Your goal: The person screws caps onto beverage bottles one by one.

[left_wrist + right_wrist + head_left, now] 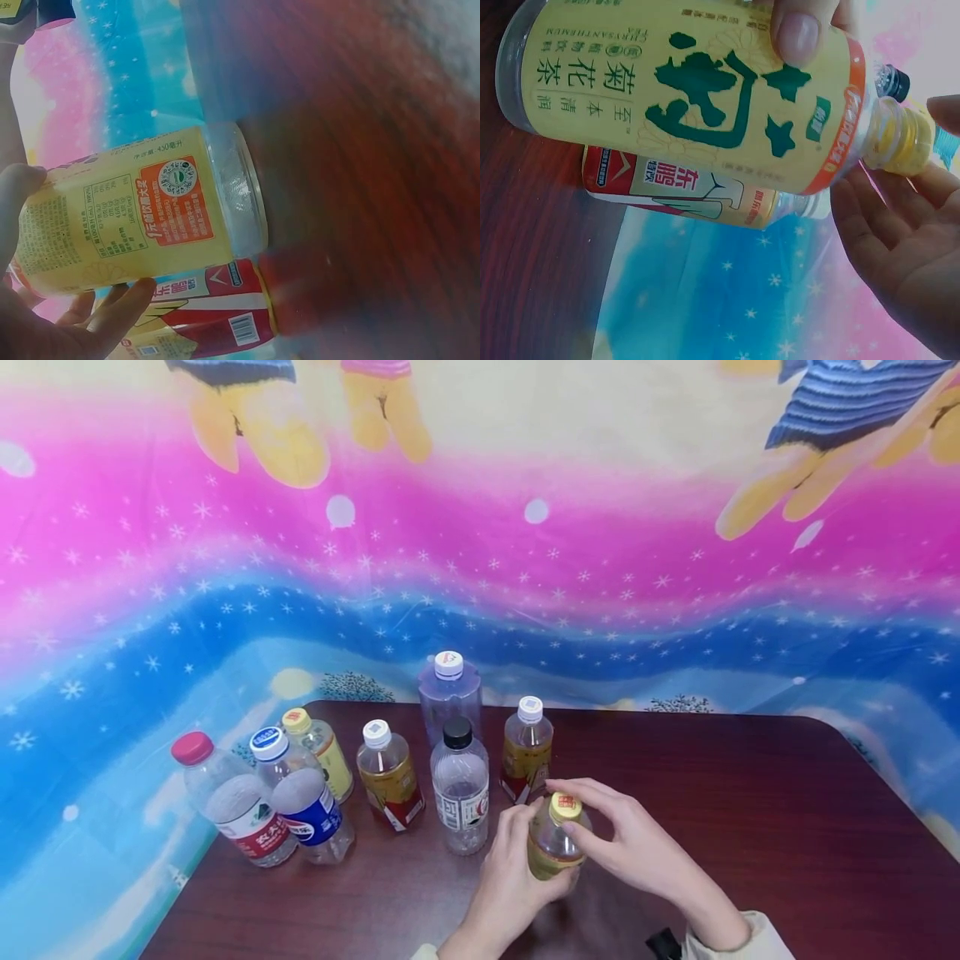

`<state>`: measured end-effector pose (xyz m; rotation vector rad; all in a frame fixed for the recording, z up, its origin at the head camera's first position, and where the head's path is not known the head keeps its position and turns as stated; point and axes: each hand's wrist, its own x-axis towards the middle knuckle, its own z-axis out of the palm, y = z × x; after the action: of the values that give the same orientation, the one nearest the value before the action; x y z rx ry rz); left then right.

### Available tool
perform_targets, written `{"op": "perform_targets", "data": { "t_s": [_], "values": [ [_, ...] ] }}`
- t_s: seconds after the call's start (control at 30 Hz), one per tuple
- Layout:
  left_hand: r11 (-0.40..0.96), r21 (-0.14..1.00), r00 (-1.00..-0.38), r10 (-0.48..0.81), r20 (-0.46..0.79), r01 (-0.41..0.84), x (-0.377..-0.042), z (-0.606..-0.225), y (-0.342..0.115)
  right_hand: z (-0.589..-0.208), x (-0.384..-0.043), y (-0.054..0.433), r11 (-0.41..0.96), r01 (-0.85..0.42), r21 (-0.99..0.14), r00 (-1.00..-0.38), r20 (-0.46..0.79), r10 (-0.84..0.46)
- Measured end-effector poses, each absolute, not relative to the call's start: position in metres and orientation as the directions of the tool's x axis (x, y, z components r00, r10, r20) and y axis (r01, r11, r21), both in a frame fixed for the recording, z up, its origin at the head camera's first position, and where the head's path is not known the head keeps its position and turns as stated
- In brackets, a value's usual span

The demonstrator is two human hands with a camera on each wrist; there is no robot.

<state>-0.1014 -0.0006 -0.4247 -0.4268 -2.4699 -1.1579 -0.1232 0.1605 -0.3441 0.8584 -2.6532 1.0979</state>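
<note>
My left hand (504,878) grips the body of a chrysanthemum tea bottle (553,853) with a yellow label. The bottle stands upright near the front of the table, and its clear base shows in the left wrist view. My right hand (641,843) has its thumb and fingers around the yellow bottle cap (566,807), which sits on the neck. In the right wrist view the fingers (889,214) lie behind the cap, and the left thumb rests on the label. Just behind stands a white-capped drink bottle (528,747) with a gold and red label.
A black-capped bottle (461,797) and a tall purple-tinted bottle (450,689) stand left of the hands. Further left are another gold-labelled bottle (390,777), a yellow-capped bottle (318,747), a blue-labelled bottle (306,802) and a red-capped bottle (236,802). A patterned cloth (525,568) hangs behind the table (750,793).
</note>
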Motion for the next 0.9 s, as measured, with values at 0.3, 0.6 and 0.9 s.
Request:
{"op": "perform_targets", "data": {
  "t_s": [0.3,0.6,0.9],
  "values": [
    [0.616,0.683,-0.901,0.11,0.42,0.393,-0.101,-0.424,-0.001,-0.341,-0.123,0.163,0.633,-0.45,-0.63,-0.892,0.29,-0.345],
    [0.607,0.699,-0.914,0.126,0.385,0.378,-0.102,-0.423,-0.003,-0.345,-0.126,0.158,0.601,-0.479,-0.64,-0.876,0.306,-0.372],
    [0.616,0.687,-0.91,0.127,0.396,0.385,-0.102,-0.423,-0.004,-0.343,-0.123,0.169,0.6,-0.512,-0.615,-0.857,0.32,-0.404]
  ]
}}
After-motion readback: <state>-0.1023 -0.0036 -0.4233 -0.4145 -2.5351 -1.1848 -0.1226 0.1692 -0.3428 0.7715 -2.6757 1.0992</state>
